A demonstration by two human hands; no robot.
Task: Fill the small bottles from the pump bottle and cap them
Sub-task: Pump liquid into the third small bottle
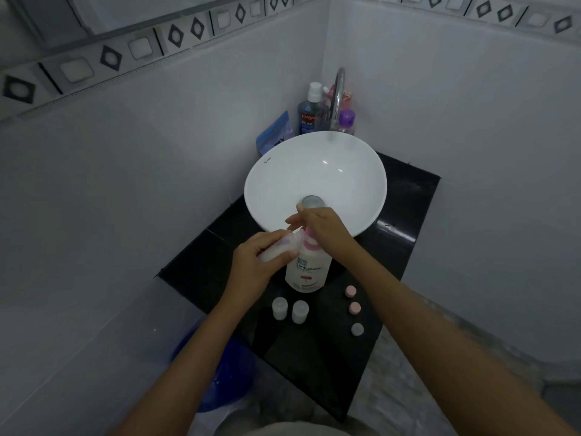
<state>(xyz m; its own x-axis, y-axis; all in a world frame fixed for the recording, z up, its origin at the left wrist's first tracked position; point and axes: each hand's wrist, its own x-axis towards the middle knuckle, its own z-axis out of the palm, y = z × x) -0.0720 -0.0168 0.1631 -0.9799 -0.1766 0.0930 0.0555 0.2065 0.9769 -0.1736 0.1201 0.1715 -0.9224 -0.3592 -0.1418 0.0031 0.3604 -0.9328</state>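
Head view: black counter (405, 215), white basin (267, 190), tiled corner.

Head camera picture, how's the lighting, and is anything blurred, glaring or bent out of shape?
Head view: dim, flat, bluish light; small glare spots inside the white basin; wide-angle lens bows the tile border and walls; left hand and the small bottle it holds look soft; pump bottle label only partly readable.
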